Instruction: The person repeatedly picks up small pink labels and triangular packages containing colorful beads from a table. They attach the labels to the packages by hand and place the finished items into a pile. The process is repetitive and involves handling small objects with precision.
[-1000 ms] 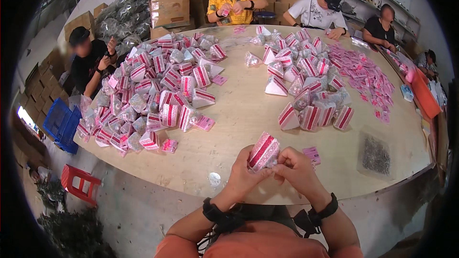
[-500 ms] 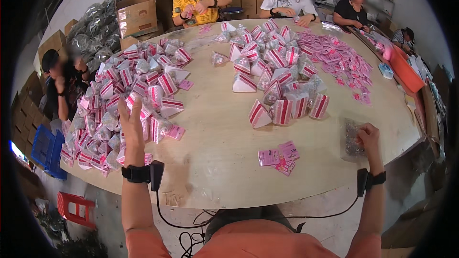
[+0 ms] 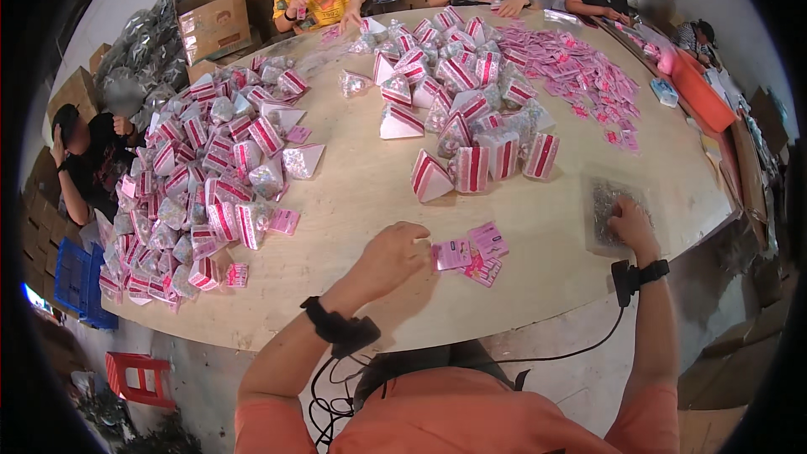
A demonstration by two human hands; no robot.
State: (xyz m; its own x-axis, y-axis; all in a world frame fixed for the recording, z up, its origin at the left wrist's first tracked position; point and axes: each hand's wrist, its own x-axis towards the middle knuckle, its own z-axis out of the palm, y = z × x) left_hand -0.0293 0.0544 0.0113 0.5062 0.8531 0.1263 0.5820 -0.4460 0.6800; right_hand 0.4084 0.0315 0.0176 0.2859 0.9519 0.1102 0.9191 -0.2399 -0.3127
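Observation:
My left hand (image 3: 391, 259) is low over the table beside a small group of pink printed cards (image 3: 451, 254). Its fingers bend down at the left edge of the nearest card, looking slightly apart with nothing visible in them. At the right, my right hand (image 3: 632, 225) reaches into a clear shallow tray (image 3: 595, 240) of small dark metallic pieces. Its fingertips are pinched together among the pieces, and whatever they hold is too small to make out. Ahead of the cards stand several cake-slice-shaped packs (image 3: 473, 170), white with pink and red stripes, in clear wrapping.
A large heap of the same packs (image 3: 223, 189) covers the table's left side. Loose pink packets (image 3: 580, 71) spread at the far right. An orange bin (image 3: 706, 101) sits by the right edge. Co-workers are around the far side and left. A cable (image 3: 563, 359) joins my wrist bands.
My left hand has come from the heap at the left, where its fingers were raised and spread, to the pink cards. My right hand remains in the tray. The whole view has shifted slightly.

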